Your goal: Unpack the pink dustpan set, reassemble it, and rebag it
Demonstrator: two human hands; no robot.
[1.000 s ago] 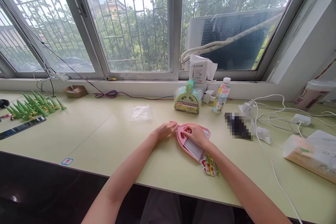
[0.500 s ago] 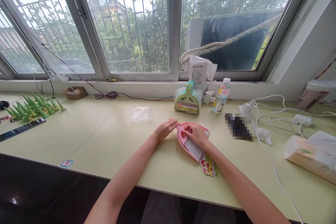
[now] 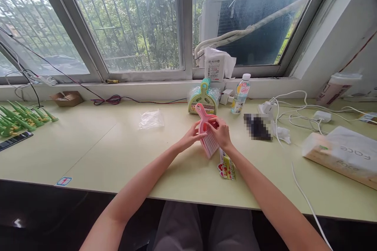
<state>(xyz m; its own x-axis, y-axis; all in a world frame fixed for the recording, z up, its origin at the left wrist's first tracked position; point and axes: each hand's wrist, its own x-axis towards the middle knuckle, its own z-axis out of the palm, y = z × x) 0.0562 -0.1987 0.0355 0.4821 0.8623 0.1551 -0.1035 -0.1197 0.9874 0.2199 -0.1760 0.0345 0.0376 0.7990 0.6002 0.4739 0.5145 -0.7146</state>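
1. Card (image 3: 226,168) lies nearest, by the brush (image 3: 211,145); we keep it clear.
2. Pink dustpan (image 3: 202,113) is tilted between our hands. Left hand (image 3: 191,139) has fingers clamped on its left edge; we brace there.
3. Right hand (image 3: 222,134): fingertips bunched near the brush top; clamped on which part, we can't tell. We'd avoid twisting.
4. Green dustpan (image 3: 203,95) stands beyond.

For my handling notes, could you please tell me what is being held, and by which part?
The pink dustpan-and-brush set: the left hand holds its side just below the handle, while the right hand grips its upper body.
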